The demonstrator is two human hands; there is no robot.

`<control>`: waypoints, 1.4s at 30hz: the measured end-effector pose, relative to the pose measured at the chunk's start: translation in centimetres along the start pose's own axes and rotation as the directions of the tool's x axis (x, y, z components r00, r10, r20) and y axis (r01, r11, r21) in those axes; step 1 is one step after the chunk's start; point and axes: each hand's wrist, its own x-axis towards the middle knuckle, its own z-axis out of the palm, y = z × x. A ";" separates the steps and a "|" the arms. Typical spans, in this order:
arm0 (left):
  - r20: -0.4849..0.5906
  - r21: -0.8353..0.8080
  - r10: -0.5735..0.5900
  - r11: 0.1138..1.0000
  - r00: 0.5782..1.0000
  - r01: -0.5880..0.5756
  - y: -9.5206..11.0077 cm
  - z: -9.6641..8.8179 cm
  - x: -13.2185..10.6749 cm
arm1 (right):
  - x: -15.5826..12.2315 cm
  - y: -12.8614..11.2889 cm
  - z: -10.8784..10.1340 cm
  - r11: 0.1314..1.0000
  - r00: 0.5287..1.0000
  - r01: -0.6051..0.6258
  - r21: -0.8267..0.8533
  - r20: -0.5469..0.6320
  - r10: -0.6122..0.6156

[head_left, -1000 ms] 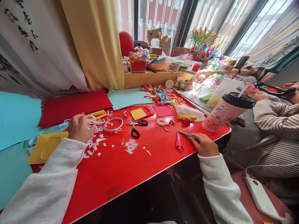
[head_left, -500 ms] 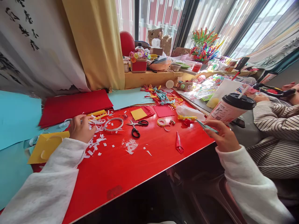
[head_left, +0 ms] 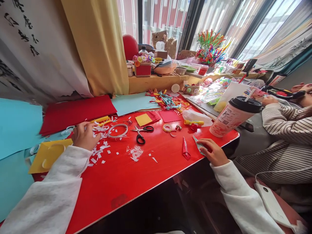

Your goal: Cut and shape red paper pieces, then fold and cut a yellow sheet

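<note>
My right hand [head_left: 214, 152] is at the table's near right edge, its fingers closed on a narrow folded light-blue paper [head_left: 197, 143] that lies against the tabletop. Just left of that is a folded red paper [head_left: 186, 149] of similar shape. My left hand [head_left: 85, 135] rests palm down among white paper scraps [head_left: 103, 148], fingers loosely bent and apart, with nothing visible in it. A roll of white tape [head_left: 118, 130] lies right of this hand, then black-handled scissors [head_left: 140, 132] with parted blades.
A lidded drink cup [head_left: 234, 115] stands at the right table corner. Yellow and red paper squares [head_left: 143, 119], a small tape roll [head_left: 167, 127] and a yellow glue stick [head_left: 193, 122] lie midway. Red sheets [head_left: 78, 113] are at back left. A person in a striped sleeve [head_left: 280, 120] sits at right.
My right hand has come down and left from beside the cup, bringing the folded light-blue paper onto the table next to the red one. My left hand stays put.
</note>
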 end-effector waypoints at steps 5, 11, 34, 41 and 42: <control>-0.002 -0.015 -0.005 1.000 1.000 0.005 0.3 -0.2 -0.2 | -0.2 -0.3 -0.1 0.999 0.994 -0.003 -0.040 -0.111 -0.002; 0.040 -0.006 -0.022 1.000 0.999 0.022 0.4 -0.3 -0.2 | -0.2 -0.8 0.5 0.858 0.966 0.091 -0.505 -0.164 -0.199; -0.031 0.067 0.045 0.997 0.999 -0.042 0.3 0.2 -0.4 | 1.9 -0.3 -1.8 0.630 0.762 0.635 -0.447 0.499 -0.413; -0.088 0.108 0.081 0.992 0.993 -0.072 0.2 0.3 -0.5 | 2.9 -0.8 -1.9 0.540 0.672 0.725 -0.428 0.610 -0.420; -0.093 0.106 0.082 0.992 0.992 -0.073 0.2 0.3 -0.5 | 3.0 -0.7 -1.9 0.536 0.668 0.728 -0.427 0.618 -0.415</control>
